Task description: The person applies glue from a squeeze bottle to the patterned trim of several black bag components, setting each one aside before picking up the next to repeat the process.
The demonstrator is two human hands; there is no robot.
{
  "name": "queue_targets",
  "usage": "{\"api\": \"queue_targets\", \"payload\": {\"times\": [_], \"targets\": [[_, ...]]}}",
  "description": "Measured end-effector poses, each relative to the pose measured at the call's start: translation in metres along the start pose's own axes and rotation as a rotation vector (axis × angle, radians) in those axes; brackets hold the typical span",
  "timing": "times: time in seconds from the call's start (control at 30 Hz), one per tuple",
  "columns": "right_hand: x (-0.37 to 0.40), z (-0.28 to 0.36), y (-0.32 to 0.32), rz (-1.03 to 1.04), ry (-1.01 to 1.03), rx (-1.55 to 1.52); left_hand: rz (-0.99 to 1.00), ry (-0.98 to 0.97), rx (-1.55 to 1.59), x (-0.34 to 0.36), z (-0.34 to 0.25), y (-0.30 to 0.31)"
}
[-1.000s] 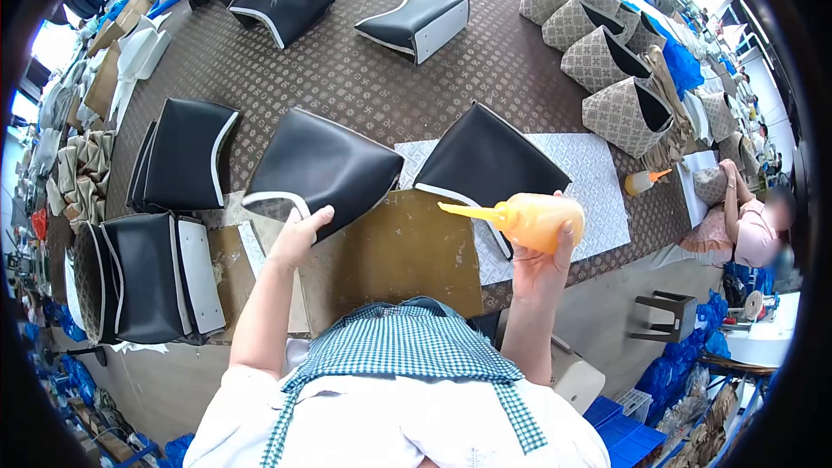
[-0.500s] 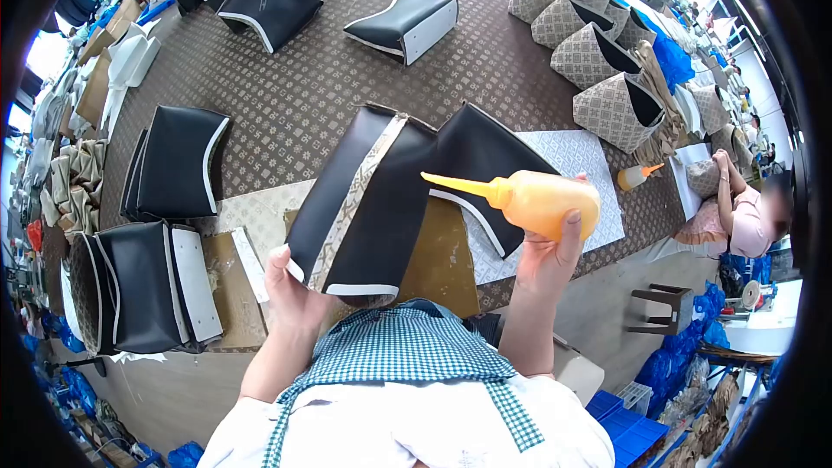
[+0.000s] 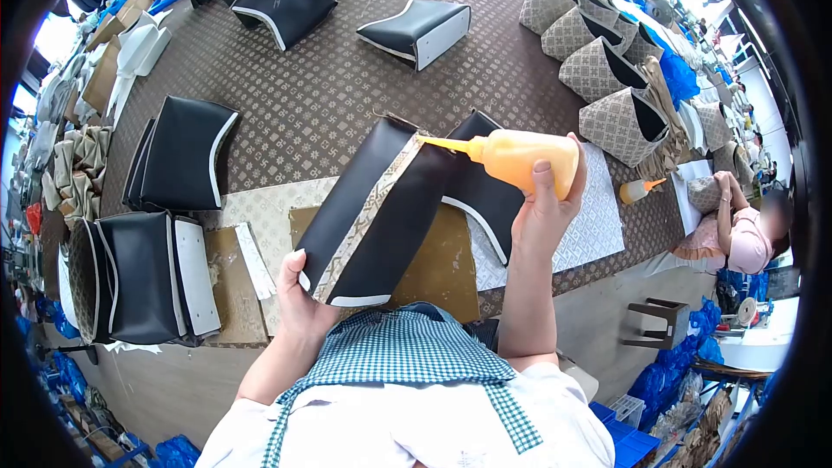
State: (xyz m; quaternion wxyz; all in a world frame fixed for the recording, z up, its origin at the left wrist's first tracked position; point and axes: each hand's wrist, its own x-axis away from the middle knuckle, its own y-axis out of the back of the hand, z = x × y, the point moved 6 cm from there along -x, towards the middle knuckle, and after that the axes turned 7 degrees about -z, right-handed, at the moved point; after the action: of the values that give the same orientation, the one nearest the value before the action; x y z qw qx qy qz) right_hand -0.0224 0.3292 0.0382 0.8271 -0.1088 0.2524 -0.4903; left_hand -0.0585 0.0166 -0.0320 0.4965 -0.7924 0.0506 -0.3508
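Note:
My left hand [image 3: 305,295] grips the near end of a black leather bag piece [image 3: 381,238], its thumb on the edge and the other fingers hidden beneath. A light patterned strip [image 3: 368,208] runs lengthwise along this tilted piece. In my right hand [image 3: 548,208] is an orange squeeze bottle [image 3: 529,160], lying sideways with its long nozzle pointing left. The nozzle tip is at the far end of the strip; whether it touches cannot be made out. Behind the held piece, another black piece with a white edge [image 3: 485,225] rests on a white patterned sheet [image 3: 598,217].
Several black bag pieces [image 3: 186,152] stand at the left and far side. Patterned bag bodies [image 3: 620,126] line the right edge. A second glue-type bottle [image 3: 637,191] is by the right edge, close to a seated person [image 3: 745,234]. A stool [image 3: 659,322] stands on the floor.
The bottle has moved left and up, bringing its nozzle tip to the strip's far end. The held piece has turned slightly, its far end shifting right.

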Motion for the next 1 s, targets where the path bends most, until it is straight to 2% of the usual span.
{"api": "queue_targets", "payload": {"times": [0.33, 1.0], "targets": [[0.002, -0.016, 0.0, 0.012, -0.206, -0.145, 0.016, 0.004, -0.011, -0.001, -0.002, -0.001], [0.037, -0.017, 0.006, 0.054, -0.345, -0.233, 0.019, 0.049, 0.0, 0.001, 0.003, -0.007]]}}
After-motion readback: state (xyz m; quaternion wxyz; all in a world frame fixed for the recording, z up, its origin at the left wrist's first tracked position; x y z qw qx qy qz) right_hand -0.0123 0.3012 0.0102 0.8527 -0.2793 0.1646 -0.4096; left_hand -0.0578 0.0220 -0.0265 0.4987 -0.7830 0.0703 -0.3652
